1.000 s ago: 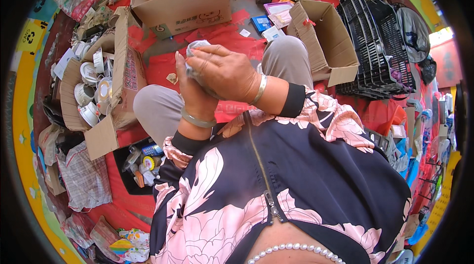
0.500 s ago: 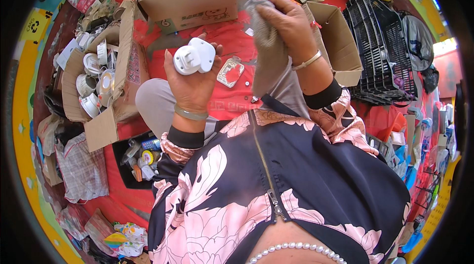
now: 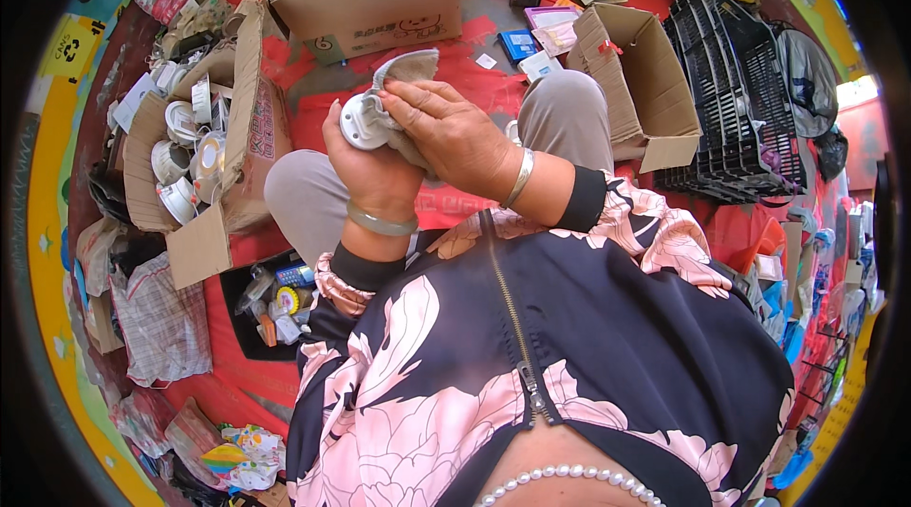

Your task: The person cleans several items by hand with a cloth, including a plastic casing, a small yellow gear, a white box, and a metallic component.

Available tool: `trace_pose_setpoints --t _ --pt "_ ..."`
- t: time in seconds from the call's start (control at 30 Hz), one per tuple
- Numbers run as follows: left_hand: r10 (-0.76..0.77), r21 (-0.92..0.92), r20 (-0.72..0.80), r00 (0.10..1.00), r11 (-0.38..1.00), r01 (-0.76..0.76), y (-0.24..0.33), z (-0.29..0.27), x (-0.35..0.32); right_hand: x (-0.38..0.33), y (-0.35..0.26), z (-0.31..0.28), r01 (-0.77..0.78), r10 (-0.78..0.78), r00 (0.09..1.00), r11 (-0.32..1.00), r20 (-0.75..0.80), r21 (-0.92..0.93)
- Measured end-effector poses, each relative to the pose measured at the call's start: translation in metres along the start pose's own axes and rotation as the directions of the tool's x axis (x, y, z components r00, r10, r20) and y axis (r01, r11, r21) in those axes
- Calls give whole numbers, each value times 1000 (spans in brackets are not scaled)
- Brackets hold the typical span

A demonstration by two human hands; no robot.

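My left hand (image 3: 378, 181) is wrapped round a white plug-in device (image 3: 357, 124) with a rounded body and small screw holes, held in front of me. My right hand (image 3: 460, 132) presses a grey-brown cloth (image 3: 414, 65) onto the device. The cloth covers much of it, and its plug pins are hard to make out now. Both hands meet above the red floor covering, between my bent knees. Some fingers of the left hand are hidden behind the cloth and the right hand.
An open carton (image 3: 237, 99) at left holds several round white devices. Farther back stands a large cardboard box (image 3: 380, 18). To the right are a smaller open box (image 3: 622, 71) and a black plastic crate (image 3: 726, 94). A black bin (image 3: 249, 341) of small items sits near my left elbow.
My right hand has come down and left with the cloth, from apart onto the white device. My left hand still holds the device. Small boxes at the back right have come into view.
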State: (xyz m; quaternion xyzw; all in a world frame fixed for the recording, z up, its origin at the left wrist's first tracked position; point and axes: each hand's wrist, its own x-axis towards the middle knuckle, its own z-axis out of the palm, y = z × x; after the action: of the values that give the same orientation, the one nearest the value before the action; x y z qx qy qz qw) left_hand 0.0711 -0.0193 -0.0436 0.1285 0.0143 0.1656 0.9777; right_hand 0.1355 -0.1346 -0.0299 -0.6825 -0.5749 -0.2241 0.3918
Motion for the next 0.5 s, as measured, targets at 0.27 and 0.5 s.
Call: trace_pose_setpoints --t 0.27,0.5 --pt "116 200 -90 989 975 -96 14 11 10 1 3 -21 -44 41 999 941 15 334" --pt "54 131 -103 993 991 -40 -8 25 5 32 9 -29 -337 387 921 839 -34 429"
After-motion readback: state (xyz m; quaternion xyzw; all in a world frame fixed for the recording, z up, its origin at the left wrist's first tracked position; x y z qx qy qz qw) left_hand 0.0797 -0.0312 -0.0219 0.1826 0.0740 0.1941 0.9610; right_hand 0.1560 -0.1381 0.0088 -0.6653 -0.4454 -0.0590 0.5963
